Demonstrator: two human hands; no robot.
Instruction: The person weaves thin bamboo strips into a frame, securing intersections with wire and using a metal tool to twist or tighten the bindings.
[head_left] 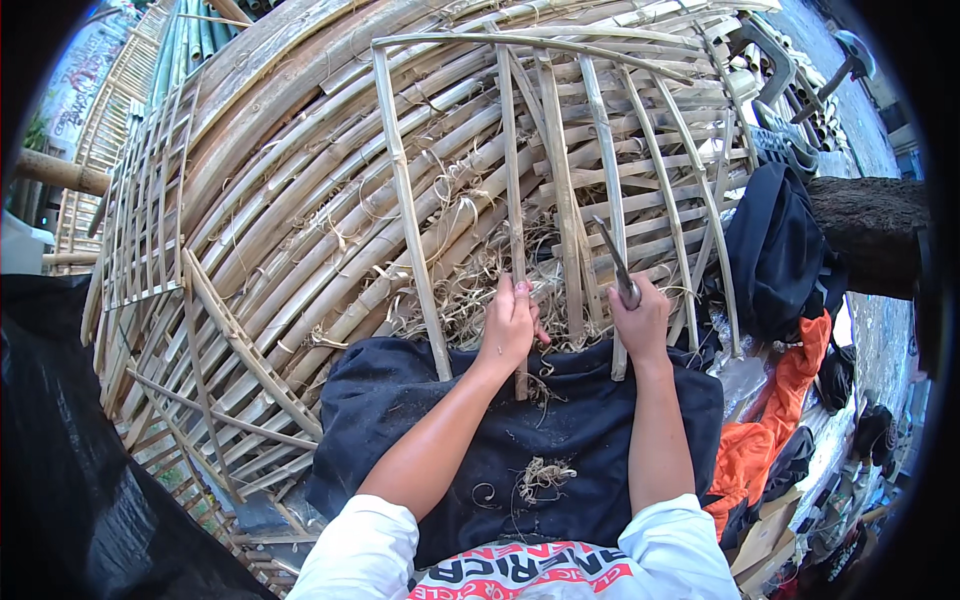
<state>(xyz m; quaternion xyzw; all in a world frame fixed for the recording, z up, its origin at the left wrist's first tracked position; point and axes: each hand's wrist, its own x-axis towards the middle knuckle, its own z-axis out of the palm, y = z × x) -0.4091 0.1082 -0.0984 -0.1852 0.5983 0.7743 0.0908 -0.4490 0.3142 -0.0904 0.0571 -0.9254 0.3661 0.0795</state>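
Your biggest mass is the one heap of split bamboo, filling 9 to 12 o'clock, its pieces too many to count. One black cloth spreads at 6, and one orange cloth lies at 4. Of at least six long strips standing out near upright, the held bamboo strip runs through the centre from 12 toward 6, low end over the black cloth. Expect it light, stiff but springy, likely to splinter along its edges; hold it by its faces. Your left hand is wrapped round its lower part; your right hand clasps one knife, blade toward 11. Uncounted shavings curl at 5.
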